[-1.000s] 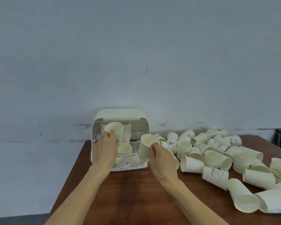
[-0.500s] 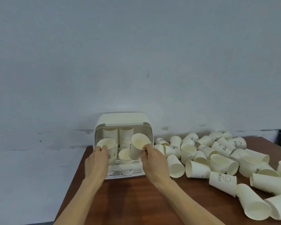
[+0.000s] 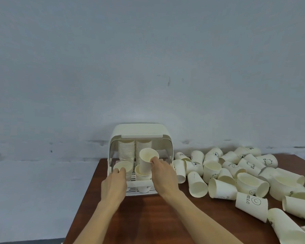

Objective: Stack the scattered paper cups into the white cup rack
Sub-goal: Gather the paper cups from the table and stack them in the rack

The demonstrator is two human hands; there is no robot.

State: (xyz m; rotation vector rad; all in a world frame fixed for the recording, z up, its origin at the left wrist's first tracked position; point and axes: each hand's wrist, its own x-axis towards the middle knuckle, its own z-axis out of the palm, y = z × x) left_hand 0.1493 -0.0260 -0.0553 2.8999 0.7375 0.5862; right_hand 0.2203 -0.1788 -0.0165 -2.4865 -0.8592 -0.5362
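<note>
A pale grey wall backs a brown wooden table (image 3: pixel 148 217) whose left edge runs just left of the white cup rack (image 3: pixel 141 131), which stands at the far edge against the wall. Since half a second ago both hands have gone deeper into the rack's open front. The right hand (image 3: pixel 163 175), fingers curled round a tilted cup (image 3: pixel 147 162), now holds it over the short front stack (image 3: pixel 143 175), lower than before. The left hand (image 3: pixel 114 184) grips the rim of the front-left stack (image 3: pixel 123 167). Tall stacks (image 3: pixel 126 150) fill the rack's back. Loose paper cups (image 3: pixel 236 175) crowd the table's right side; bare wood lies near, between the forearms.
</note>
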